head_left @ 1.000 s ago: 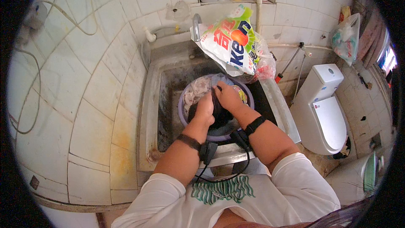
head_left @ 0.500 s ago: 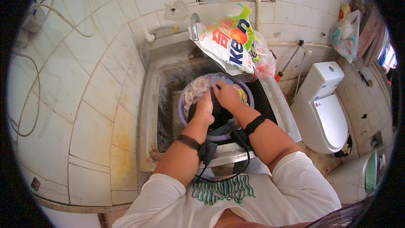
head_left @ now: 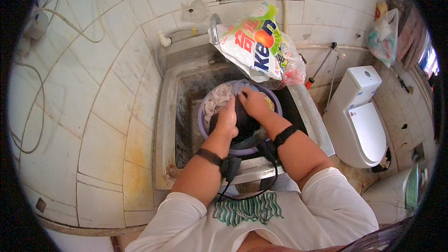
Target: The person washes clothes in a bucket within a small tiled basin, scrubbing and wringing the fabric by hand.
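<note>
A lavender basin (head_left: 201, 120) stands inside the sink, heaped with clothes. My left hand (head_left: 227, 117) presses against the left side of a dark black cloth (head_left: 244, 122), thumb side up, its fingertips mostly hidden. Facing it, my right hand (head_left: 255, 106) is closed on the same cloth at the far end, fingers curled round it. A pale patterned garment (head_left: 216, 101) lies to the left of the cloth, and a yellow patterned piece (head_left: 270, 103) shows just past the right hand.
The worn metal sink (head_left: 163, 112) surrounds the basin. A printed detergent bag (head_left: 252, 42) leans on its far right corner by a curved tap (head_left: 215, 29). At right stands a white toilet (head_left: 359, 121); a tiled wall (head_left: 100, 126) rises at left. A cable joins my wrist straps.
My right hand has shifted slightly to the right, and the black cloth between the hands looks wider. The left hand has barely moved.
</note>
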